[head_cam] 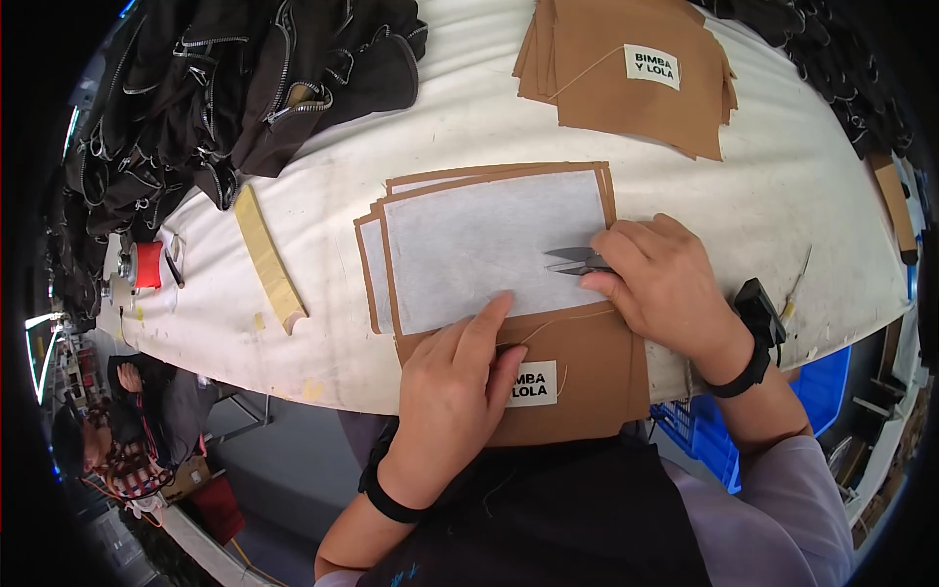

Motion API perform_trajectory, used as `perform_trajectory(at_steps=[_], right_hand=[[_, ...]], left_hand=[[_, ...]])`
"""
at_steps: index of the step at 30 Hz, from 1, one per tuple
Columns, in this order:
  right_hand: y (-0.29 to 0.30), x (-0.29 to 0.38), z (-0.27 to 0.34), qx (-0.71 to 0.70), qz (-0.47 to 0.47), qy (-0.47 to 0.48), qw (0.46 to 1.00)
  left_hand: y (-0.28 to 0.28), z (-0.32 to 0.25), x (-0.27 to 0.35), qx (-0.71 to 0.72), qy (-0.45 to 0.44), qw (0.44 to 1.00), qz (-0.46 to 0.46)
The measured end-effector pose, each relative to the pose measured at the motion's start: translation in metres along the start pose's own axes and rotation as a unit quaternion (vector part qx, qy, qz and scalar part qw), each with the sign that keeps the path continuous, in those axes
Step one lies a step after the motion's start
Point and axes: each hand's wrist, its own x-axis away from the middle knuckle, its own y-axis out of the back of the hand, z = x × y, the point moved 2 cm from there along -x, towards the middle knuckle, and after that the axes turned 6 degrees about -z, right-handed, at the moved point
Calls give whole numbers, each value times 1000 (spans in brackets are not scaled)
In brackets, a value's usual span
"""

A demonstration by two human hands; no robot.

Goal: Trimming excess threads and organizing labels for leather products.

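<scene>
My right hand [656, 275] holds a pair of thread snips [579, 261], blades pointing left over a white-backed brown panel [477, 249]. That panel lies on a stack of similar ones. My left hand [458, 385] rests at the panel's lower edge, thumb and forefinger apart; whether it grips anything is hard to tell. Below, at the table's near edge, lies a brown panel [587, 411] with a white printed label [539, 383], partly hidden by my left hand. A loose thread [565, 319] runs across the brown material between my hands.
Brown labelled panels [638, 103] are stacked at the back. Black zippered pieces [257, 73] heap at the back left. A yellow strip [268, 257], a red thread spool [147, 265], a black device [759, 312] and an awl-like tool [796, 286] lie around. Another person [139, 418] is at lower left.
</scene>
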Motion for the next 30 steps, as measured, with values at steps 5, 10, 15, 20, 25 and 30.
perform_trajectory(at_steps=[5,10,15,20,25,30], right_hand=[[-3,1,1,-12,-16,11,1000],[-9,4,1,9,-36,22,999],[-9,5,-2,-25,-71,2,997],[-1,5,-7,-108,-84,-66,988],[-2,9,-6,-162,-59,-108,979],[-4,10,1,-164,-38,-92,982]], left_hand=[[2,-2,1,-7,9,1000,23],[-1,-1,3,6,2,1000,-8],[11,6,16,149,123,981,-18],[44,6,56,237,163,958,-23],[76,21,102,350,319,881,5],[92,57,154,244,426,871,-9]])
